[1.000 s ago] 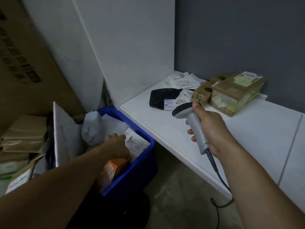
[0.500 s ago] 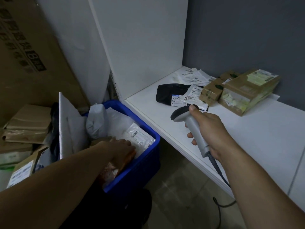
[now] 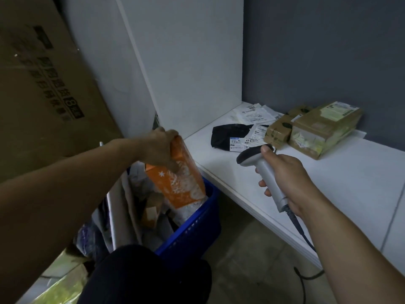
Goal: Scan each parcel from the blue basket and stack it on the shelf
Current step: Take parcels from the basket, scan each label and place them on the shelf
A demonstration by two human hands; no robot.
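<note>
Head view: the left hand (image 3: 160,148) grips the top edge of an orange parcel (image 3: 182,185), fingers curled over the rim and thumb pressed on its printed front. The parcel stands nearly upright, tilted a little, its lower end down among the other packets inside the blue basket (image 3: 197,223). The basket sits on the floor (image 3: 247,266) just beside the front left corner of the white shelf (image 3: 341,189). Inside it are pale mailers and small brown boxes, packed too closely and too dimly lit to tell apart. The right hand (image 3: 285,174) is wrapped round the handle of a grey scanner (image 3: 259,168), forefinger lying on top of its head, which points left toward the parcel. The scanner hangs above the shelf's front edge, apart from the parcel, and its cable (image 3: 303,234) drops past the edge to the floor. At the back of the shelf lie a black bag (image 3: 228,134) with white labels, some white mailers (image 3: 252,114) in the corner, a small brown box (image 3: 277,132) and, touching it on the right, a larger brown box (image 3: 324,130). A big carton (image 3: 43,84) leans at the left, and a dark-clad knee (image 3: 144,275) shows at the bottom.
</note>
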